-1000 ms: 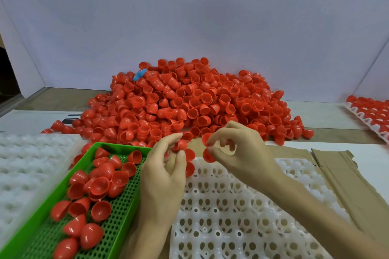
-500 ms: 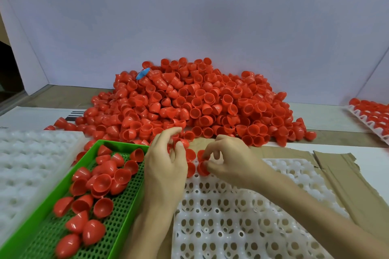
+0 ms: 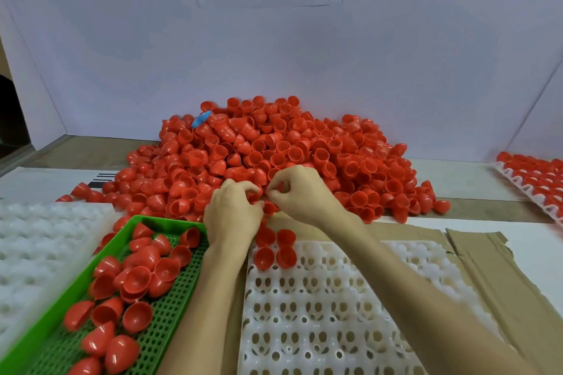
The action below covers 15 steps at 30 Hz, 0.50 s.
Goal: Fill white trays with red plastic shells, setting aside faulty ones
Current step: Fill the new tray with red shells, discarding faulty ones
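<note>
A big pile of red plastic shells (image 3: 304, 149) lies at the back of the table. Both hands reach into its near edge. My left hand (image 3: 231, 213) curls its fingers over shells there, and my right hand (image 3: 300, 195) pinches a shell with thumb and curled fingers. What lies inside each grip is mostly hidden. The white tray (image 3: 335, 307) lies in front of me on cardboard. Several red shells (image 3: 275, 248) sit open side up in its far-left pockets, just below my hands.
A green perforated tray (image 3: 170, 310) at the left holds loose red shells. A stack of white trays (image 3: 39, 253) lies further left. A filled tray (image 3: 536, 183) sits at the right edge. Brown cardboard (image 3: 493, 271) sticks out on the right. A blue piece (image 3: 201, 119) lies on the pile.
Both hands have moved from the white tray's far-left corner forward into the pile's near edge. Shells they were setting down now stand uncovered in the tray.
</note>
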Tool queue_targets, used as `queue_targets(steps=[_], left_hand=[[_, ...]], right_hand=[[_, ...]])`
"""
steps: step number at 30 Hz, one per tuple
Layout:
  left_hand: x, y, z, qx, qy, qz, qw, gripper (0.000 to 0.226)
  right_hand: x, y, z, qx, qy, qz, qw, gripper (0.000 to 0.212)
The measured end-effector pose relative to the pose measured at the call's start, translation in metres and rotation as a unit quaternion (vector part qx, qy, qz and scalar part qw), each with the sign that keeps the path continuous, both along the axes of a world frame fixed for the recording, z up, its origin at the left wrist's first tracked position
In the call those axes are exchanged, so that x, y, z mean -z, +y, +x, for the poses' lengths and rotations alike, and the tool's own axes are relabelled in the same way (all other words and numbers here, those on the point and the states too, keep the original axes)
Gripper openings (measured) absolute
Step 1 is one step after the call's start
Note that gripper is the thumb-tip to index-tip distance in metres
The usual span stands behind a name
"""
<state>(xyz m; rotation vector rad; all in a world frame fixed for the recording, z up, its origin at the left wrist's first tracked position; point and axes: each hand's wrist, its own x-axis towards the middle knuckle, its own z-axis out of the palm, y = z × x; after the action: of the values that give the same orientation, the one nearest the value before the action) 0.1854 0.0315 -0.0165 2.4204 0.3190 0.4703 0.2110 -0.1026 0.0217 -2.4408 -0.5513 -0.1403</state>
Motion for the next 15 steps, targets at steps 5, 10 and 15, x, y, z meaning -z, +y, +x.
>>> queue_targets(steps=[5, 10, 15], left_hand=[[-0.001, 0.002, 0.001, -0.015, -0.097, -0.062, 0.993, 0.01], [-0.023, 0.005, -0.009, 0.116, -0.196, -0.392, 0.891, 0.012], [-0.032, -0.001, -0.017, 0.256, -0.128, -0.684, 0.671, 0.027]], right_hand=[[0.008, 0.002, 0.007, 0.017, -0.004, 0.087, 0.996, 0.019], [-0.011, -0.009, 0.009, -0.022, 0.122, 0.338, 0.933, 0.016], [-0.027, -0.016, 0.008, -0.107, 0.161, 0.436, 0.879, 0.008]])
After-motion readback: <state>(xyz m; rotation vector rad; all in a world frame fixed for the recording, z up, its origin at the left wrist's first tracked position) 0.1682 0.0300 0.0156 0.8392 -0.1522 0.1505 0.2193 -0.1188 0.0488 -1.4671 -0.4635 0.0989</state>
